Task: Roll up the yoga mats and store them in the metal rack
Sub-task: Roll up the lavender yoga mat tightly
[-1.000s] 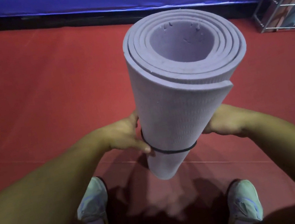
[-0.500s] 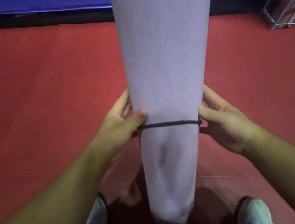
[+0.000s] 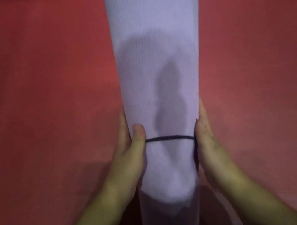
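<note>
A rolled lilac yoga mat (image 3: 157,52) stands on end in the middle of the scene, held between a person's two bare hands above a red floor (image 3: 42,91). The roll reaches past the far, top edge of the view, and its near end sits low between the forearms, blurred. A thin black band (image 3: 169,138) circles the roll near its lower part, running straight across from one hand to the other. The left hand (image 3: 130,150) grips the left side of the roll at the level of the band: its thumb lies across the front of the mat just above the band, and its fingers lie along the left side toward the back. The right hand (image 3: 205,138) presses against the right side, fingers stretched up along the mat, the band meeting its thumb side; whether that thumb hooks the band cannot be told. A soft dark shadow falls on the front of the mat between the hands.
</note>
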A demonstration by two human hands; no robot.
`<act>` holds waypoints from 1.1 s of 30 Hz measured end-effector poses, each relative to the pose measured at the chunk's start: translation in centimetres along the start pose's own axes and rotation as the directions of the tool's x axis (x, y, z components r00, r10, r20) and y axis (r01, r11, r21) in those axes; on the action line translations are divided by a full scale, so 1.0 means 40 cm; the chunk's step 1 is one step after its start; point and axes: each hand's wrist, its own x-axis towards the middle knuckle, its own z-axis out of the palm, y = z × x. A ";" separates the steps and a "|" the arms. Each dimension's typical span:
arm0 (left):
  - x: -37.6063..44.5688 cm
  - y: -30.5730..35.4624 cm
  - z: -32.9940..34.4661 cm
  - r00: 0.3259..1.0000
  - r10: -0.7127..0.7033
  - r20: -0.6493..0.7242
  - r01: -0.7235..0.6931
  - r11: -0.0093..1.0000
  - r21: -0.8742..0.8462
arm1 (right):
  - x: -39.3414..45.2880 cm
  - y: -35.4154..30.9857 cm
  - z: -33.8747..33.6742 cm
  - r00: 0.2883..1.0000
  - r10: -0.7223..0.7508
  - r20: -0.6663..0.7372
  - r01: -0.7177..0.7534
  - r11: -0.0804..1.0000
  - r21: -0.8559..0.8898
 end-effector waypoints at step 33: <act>-0.092 1.707 0.974 0.775 0.151 0.613 -0.263 0.960 0.096 | -0.262 -1.609 -1.098 0.929 -0.363 -0.067 0.345 0.919 -0.192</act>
